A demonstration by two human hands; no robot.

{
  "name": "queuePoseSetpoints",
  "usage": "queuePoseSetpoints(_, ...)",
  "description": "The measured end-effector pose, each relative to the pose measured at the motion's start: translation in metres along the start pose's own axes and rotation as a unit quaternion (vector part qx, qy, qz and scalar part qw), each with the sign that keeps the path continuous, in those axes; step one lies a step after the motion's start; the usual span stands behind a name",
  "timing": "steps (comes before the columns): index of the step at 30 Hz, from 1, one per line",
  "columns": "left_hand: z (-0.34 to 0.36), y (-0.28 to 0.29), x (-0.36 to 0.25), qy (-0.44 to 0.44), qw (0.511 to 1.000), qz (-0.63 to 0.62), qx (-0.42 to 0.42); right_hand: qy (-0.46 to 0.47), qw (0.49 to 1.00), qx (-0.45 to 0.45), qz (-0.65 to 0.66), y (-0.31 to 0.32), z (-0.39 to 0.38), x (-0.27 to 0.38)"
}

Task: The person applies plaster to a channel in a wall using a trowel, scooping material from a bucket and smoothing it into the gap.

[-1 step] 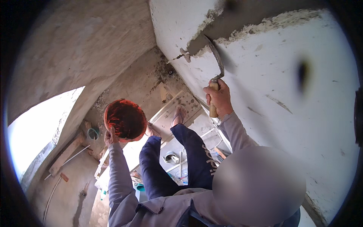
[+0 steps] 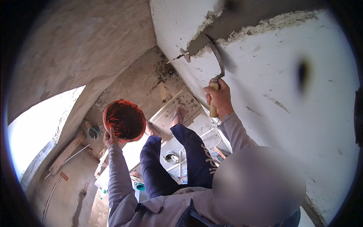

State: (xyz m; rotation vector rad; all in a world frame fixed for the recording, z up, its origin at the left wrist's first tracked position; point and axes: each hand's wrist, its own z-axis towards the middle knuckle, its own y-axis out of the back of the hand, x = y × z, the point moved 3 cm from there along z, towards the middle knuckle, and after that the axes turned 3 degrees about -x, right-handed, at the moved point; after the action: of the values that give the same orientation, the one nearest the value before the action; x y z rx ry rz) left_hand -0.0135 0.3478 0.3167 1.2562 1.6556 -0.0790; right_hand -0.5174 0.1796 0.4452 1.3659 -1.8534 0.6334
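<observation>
My right hand (image 2: pixel 220 97) is closed round the wooden handle of a trowel (image 2: pixel 218 60). The trowel's blade is seen almost edge-on against the white wall (image 2: pixel 280 83), at the lower edge of a band of wet grey mortar (image 2: pixel 247 22). On the left, my left hand (image 2: pixel 110 137) grips the near rim of an orange-red bucket (image 2: pixel 124 120). The bucket is tilted so its mouth faces up; dark smears coat its inside, and how much it holds I cannot tell.
My feet in sandals stand on a wooden plank (image 2: pixel 172 109) above the floor. Below lie a pail (image 2: pixel 171 156), a mallet-like tool with a long handle (image 2: pixel 64 176), a teal ring-shaped container (image 2: pixel 93 132) and boards. A bright opening (image 2: pixel 43 128) is at the left; a bare wall (image 2: pixel 87 45) rises behind.
</observation>
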Motion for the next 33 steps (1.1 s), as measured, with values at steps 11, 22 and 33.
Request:
queuePoseSetpoints(11, -0.046, 0.056, -0.038, 0.012, 0.997, -0.073, -0.002, 0.047, 0.998, 0.025, -0.028, 0.002, -0.062, 0.102)
queuePoseSetpoints(22, -0.101, 0.092, -0.020, 0.091, 0.993, -0.005, -0.080, -0.044, 0.993, 0.032, -0.109, -0.011, 0.035, -0.006)
queuePoseSetpoints(33, -0.115, 0.120, 0.003, 0.143, 0.983, -0.026, -0.114, 0.003, 0.999, 0.036, -0.017, -0.006, -0.034, 0.104)
